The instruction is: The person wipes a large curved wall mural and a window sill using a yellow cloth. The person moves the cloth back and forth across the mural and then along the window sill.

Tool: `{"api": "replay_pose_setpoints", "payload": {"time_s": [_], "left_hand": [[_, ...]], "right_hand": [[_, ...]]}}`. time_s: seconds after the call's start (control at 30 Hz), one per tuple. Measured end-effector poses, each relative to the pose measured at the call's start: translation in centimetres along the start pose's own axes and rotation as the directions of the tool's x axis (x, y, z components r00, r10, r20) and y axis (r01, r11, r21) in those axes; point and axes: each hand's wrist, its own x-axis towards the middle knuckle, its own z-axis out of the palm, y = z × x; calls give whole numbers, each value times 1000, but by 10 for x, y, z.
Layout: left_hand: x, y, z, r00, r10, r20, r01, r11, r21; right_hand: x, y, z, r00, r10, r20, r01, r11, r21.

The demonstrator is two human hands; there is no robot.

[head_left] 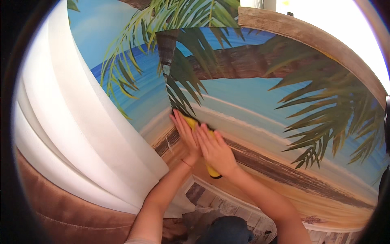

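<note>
Smooth paper is seen in the beach mural (243, 91), matt cloth in the white curtain (81, 110), satiny cloth in the brown drape (73, 203), plastic in the yellow smoothing tool (212, 170), rough wood in the windowsill (300, 31).

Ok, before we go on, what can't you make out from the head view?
- Yellow-and-black tool: its middle and grip are covered by the left hand and right hand.
- Beach mural: its left part is hidden behind the white curtain.
- Window: the outside is lost in glare.
- Dark blue thing: cut off by the lower edge.
</note>
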Motion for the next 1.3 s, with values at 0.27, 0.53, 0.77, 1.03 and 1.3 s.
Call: {"api": "replay_pose_setpoints", "payload": {"time_s": [0.27,0.53,0.77,1.03,1.3], "left_hand": [[-17,10,-4,983,156,100,-155,988,-18],[-17,66,13,962,227,149,-239,969,62],[-20,76,16,902,407,142,-418,906,62],[1,113,26,919,383,91,-390,917,78],[-51,96,31,876,456,159,-466,884,32]], "right_hand": [[-20,12,-11,993,78,-91,-76,997,32],[-44,35,-34,965,222,-141,-229,973,-35],[-59,33,-75,927,372,42,-374,925,66],[-57,67,-65,903,402,-152,-399,916,48],[-121,64,-67,939,342,-12,-343,939,-12]]}}
